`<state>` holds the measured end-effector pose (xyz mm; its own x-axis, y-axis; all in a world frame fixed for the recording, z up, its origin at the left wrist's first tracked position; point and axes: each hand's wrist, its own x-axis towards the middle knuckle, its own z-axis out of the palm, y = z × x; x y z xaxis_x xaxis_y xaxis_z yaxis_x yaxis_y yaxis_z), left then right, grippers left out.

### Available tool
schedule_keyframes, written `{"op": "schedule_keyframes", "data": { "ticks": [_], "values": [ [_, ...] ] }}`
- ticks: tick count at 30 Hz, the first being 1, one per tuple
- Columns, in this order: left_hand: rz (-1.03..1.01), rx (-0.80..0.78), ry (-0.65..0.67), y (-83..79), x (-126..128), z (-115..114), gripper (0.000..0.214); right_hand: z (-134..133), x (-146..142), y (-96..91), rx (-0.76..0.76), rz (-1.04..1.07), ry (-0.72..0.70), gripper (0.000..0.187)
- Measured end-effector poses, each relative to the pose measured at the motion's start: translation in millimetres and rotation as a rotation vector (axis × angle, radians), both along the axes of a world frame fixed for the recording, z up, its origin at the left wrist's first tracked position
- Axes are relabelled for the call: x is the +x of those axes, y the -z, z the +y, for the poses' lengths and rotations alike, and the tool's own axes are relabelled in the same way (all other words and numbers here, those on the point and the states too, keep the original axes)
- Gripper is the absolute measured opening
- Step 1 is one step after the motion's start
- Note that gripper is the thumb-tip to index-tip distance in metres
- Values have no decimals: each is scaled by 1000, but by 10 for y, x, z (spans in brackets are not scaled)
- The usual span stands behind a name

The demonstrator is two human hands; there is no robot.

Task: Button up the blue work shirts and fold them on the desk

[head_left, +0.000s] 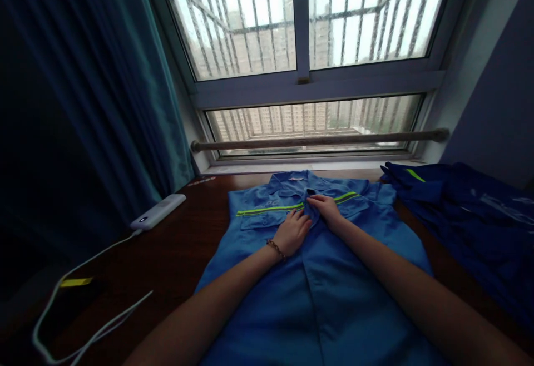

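Note:
A blue work shirt (258, 277) with a yellow-green stripe across the chest lies front up on the dark wooden surface, its collar toward the window. My left hand (292, 229), with a bracelet at the wrist, rests on the shirt beside the front placket, fingers stretched forward over the cloth. Just right of it, my right hand (326, 209) pinches the placket edge at stripe height and lifts it a little. The cloth is bunched between the two hands. Any button there is too small to make out.
Darker blue folded clothing (471, 210) lies at the right. On the left are a white device (158, 212) with a white cable (95, 255) and a small yellow item (76, 282). A blue curtain (125, 88) hangs left of the window, which has a horizontal rail (317, 142).

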<state>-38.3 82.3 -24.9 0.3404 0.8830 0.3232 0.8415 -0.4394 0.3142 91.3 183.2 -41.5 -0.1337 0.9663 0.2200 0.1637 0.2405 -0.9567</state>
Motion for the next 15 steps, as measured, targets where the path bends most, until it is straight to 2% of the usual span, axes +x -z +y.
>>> {"op": "schedule_keyframes", "data": {
  "ticks": [3, 6, 10, 15],
  "values": [
    [-86, 15, -235, -20, -13, 206, 35, 24, -8, 2, -31, 90, -43, 31],
    [-63, -84, -488, -75, -53, 533, 31, 30, 9, -20, -33, 151, -47, 27],
    [-28, -180, -492, -111, -63, 880, 26, 10, 52, -87, -71, 202, -120, 30],
    [-50, -98, -460, 12, -48, 890, 25, 2, 89, -108, -153, 226, -207, 24]
  ]
}}
